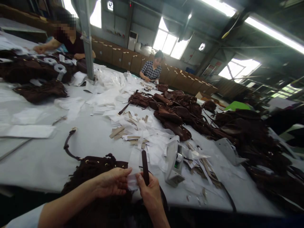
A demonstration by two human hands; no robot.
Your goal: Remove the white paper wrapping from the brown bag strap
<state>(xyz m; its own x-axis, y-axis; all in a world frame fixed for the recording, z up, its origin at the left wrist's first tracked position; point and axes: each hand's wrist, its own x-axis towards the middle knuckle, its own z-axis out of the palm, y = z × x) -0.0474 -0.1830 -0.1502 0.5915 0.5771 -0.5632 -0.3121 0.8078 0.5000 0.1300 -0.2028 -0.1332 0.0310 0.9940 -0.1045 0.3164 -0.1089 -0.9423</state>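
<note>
A dark brown fringed bag [95, 171] lies at the near table edge in front of me, its strap [67, 145] curling off to the left. My left hand [112, 182] pinches a small piece of white paper [132, 182] over the bag. My right hand [148, 193] is closed round a dark brown strap end [145, 171] that sticks up between thumb and fingers, right beside the paper. Both hands nearly touch each other.
A white tape dispenser [174, 163] stands just right of my hands amid paper scraps [142, 133]. Piles of brown bags [175, 114] cover the middle and right of the table [42, 158]. Two other people work at the far side.
</note>
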